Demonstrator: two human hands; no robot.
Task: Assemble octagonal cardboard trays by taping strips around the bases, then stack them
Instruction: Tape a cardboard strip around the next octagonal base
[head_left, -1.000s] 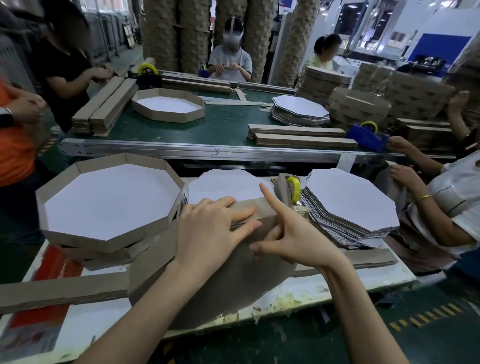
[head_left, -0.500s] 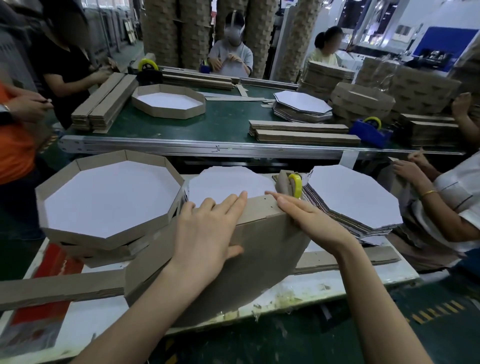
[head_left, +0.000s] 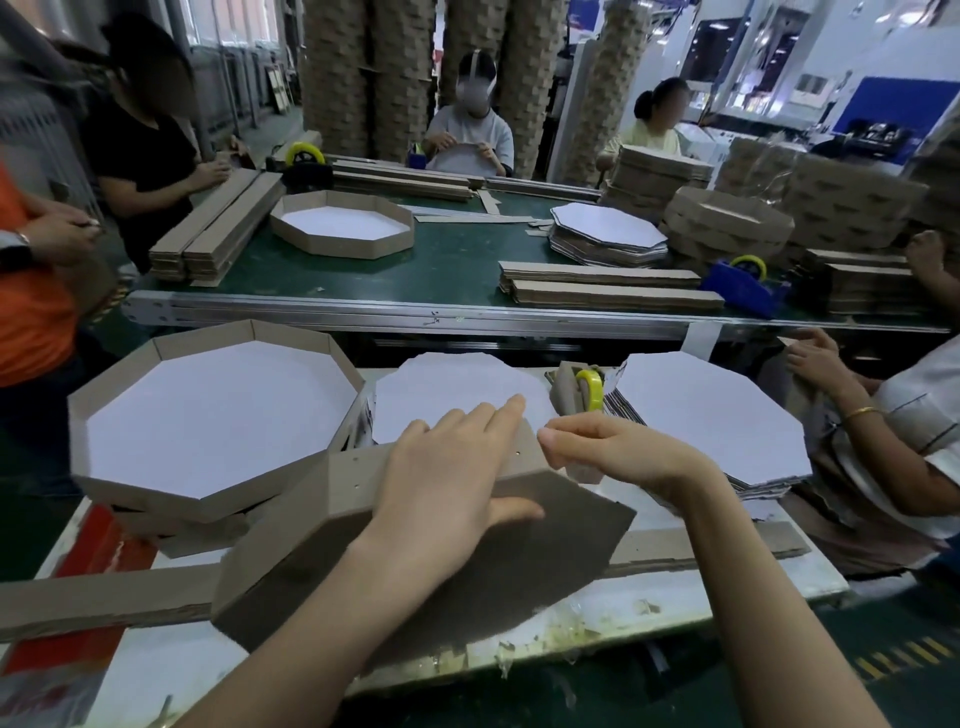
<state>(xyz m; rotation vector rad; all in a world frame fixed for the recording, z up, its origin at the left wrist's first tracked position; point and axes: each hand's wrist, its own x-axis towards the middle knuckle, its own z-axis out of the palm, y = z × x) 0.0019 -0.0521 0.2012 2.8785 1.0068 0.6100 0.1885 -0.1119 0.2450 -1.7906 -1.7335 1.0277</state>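
Firmly my flat left hand pressed the tray; at two o'clock my right hand pinched probably tape, which I judged needed tight pulling.

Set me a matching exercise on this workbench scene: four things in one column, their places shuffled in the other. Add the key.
Things
1. left hand
2. yellow tape roll
3. blue dispenser
4. finished tray

Places
A. on the green belt
B. at the left end of the bench
C. pressing on the tilted tray
D. just beyond the right hand

Pairs: 1-C, 2-D, 3-A, 4-B
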